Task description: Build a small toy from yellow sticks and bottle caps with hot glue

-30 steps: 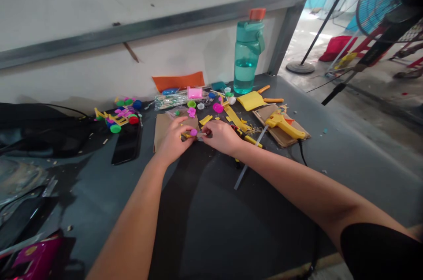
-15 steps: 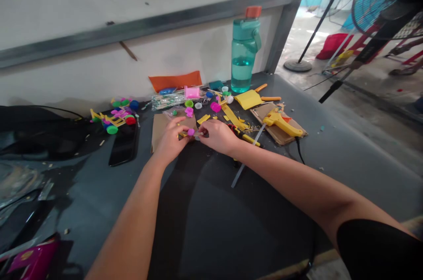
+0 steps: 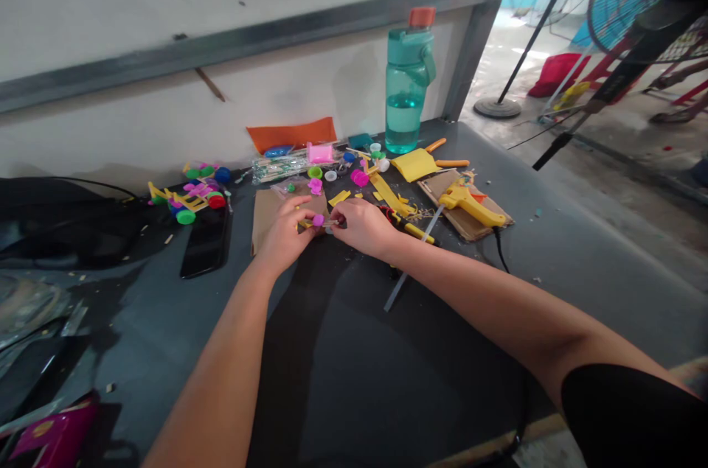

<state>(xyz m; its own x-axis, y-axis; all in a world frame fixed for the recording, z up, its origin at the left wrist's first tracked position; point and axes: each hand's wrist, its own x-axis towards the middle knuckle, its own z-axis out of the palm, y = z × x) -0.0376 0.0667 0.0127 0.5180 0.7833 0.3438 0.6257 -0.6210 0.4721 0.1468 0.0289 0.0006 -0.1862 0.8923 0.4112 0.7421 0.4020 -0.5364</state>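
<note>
The workpiece is a small part with a rounded purple cap [image 3: 318, 220]. The cap is matte and smooth in outline. A short yellow section [image 3: 306, 225] shows on its left side, and a thin, pale, stick-like section [image 3: 333, 222] shows on its right side. The joints between these sections are too small to make out.

The workpiece is located between the two hands, over the near right part of a brown cardboard sheet [image 3: 267, 211] on the dark desk [image 3: 343, 379]. Whether it touches the cardboard cannot be determined.

The left hand [image 3: 285, 238] has its thumb and index finger closed on the yellow section; the purple cap sits just beyond these fingertips, exposed toward the right hand [image 3: 365, 227]. The right fingers are drawn together in a pinch on the pale section, directly to the right of the cap. The exact contact surfaces are partly hidden by the fingers.

Adjacent items: a pink flower-shaped piece [image 3: 315, 186] lies just beyond the hands. A yellow glue gun [image 3: 473, 204] rests on a second cardboard piece [image 3: 467, 231], to the right and well apart from the workpiece.
</note>
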